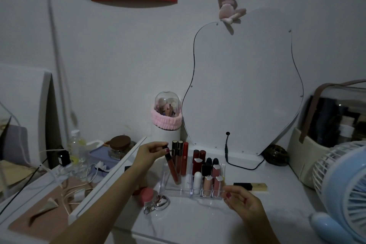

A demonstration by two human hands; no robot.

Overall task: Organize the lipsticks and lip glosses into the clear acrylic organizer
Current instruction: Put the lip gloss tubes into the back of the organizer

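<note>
A clear acrylic organizer [174, 191] stands on the white tabletop in front of the mirror. Its left compartment holds tall lip glosses [183, 157]; its right cells hold several lipsticks [206, 166] in red, black, white and pink. My left hand [152, 152] pinches the black cap of a red-orange lip gloss [173, 172], which leans tilted with its lower end inside the left compartment. My right hand [242, 202] rests at the organizer's front right corner, fingertips touching its edge. A black and gold lipstick [250, 186] lies flat on the table to the right of the organizer.
A wavy mirror [243, 89] with a power cable leans on the wall behind. A domed pink-trimmed holder [167, 119] stands at the back left. A pink-lidded jar [146, 196] and keychain [158, 203] lie front left. A blue fan [344, 188] and storage bag [320, 136] stand right; a cluttered open drawer lies left.
</note>
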